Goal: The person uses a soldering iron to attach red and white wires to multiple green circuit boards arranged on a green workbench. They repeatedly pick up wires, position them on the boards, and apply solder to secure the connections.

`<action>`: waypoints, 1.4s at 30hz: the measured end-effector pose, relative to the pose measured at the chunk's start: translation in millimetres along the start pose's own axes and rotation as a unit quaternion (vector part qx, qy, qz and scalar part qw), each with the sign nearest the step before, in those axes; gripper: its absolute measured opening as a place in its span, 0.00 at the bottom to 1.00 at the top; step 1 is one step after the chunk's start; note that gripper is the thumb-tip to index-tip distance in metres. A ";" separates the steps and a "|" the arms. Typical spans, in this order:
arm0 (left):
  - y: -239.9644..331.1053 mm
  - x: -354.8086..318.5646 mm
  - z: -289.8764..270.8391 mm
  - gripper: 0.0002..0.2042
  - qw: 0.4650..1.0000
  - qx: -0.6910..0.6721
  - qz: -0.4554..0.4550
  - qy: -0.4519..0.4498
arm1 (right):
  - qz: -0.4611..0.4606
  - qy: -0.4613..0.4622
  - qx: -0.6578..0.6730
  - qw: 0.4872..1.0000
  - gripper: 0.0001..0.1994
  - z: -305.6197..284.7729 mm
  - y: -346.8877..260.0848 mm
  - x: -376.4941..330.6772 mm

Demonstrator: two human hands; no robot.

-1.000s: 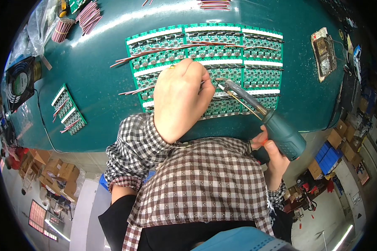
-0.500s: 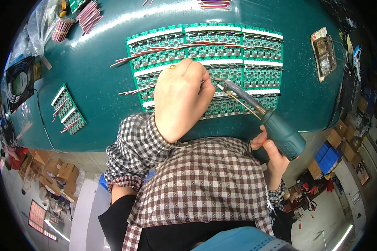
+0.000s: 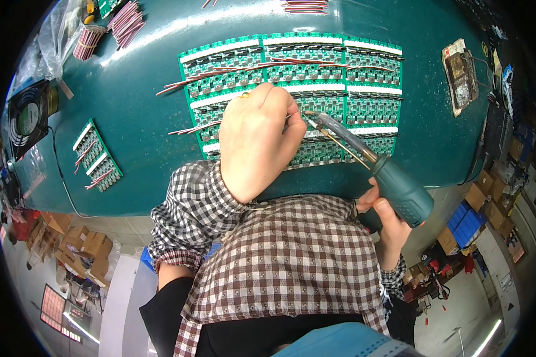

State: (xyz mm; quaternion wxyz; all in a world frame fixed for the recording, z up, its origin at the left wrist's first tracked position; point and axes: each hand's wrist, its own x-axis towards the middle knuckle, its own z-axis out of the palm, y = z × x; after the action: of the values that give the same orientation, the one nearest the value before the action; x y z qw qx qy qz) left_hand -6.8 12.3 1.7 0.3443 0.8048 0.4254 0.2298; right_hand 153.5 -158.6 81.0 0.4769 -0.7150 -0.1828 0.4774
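My right hand [image 3: 389, 223] is wrapped round the dark green handle of a soldering iron [image 3: 404, 195]. The iron's metal barrel slants up and left, with a thin brass-coloured tube beside it, and its tip meets the green circuit boards [image 3: 372, 110] close to my left fingertips. Over the boards, my left hand [image 3: 259, 134] is closed in a pinch on a thin wire, most of which the hand hides. Red and white wires [image 3: 195, 128] stick out to the left from under this hand. More red wires [image 3: 238, 69] lie across the upper rows of the boards.
A smaller circuit board [image 3: 97, 156] with wires lies at the left, near a black fan [image 3: 31, 119]. Wire bundles [image 3: 89, 43] sit at the far left. At the right is a worn soldering-iron rest or block [image 3: 460, 77]. The green tabletop [image 3: 143, 113] ends before my checked apron.
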 end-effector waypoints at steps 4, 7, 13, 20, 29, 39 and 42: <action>0.6 0.1 0.2 0.07 1.000 0.002 -0.001 0.002 | -0.001 0.000 -0.001 1.000 0.17 0.0 1.1 -0.4; 0.6 0.2 0.0 0.07 1.000 0.001 -0.001 0.002 | -0.001 0.000 -0.005 1.000 0.17 -0.2 1.3 -0.6; -0.1 0.2 0.3 0.07 1.000 0.002 0.003 -0.001 | -0.013 0.000 0.014 1.000 0.16 -2.1 0.5 -2.4; 0.8 0.3 0.3 0.07 1.000 0.004 0.003 0.005 | -0.028 -0.012 0.002 1.000 0.16 -2.6 2.5 -1.1; 0.4 -0.1 1.3 0.07 1.000 0.007 0.002 0.008 | -0.001 0.002 -0.005 1.000 0.15 1.3 0.0 -1.2; -0.1 -0.1 1.9 0.07 1.000 0.002 0.001 0.011 | -0.021 0.007 -0.007 1.000 0.14 -0.8 1.8 -3.2; -0.1 -0.8 2.6 0.07 1.000 0.002 0.002 0.008 | -0.024 0.008 -0.007 1.000 0.15 -1.1 0.1 -3.8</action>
State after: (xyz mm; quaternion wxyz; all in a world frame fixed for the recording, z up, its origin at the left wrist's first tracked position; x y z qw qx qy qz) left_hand -5.6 10.8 -0.1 0.3387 0.8043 0.4273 0.2362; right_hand 152.7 -161.9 83.0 0.4848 -0.7176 -0.1996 0.4584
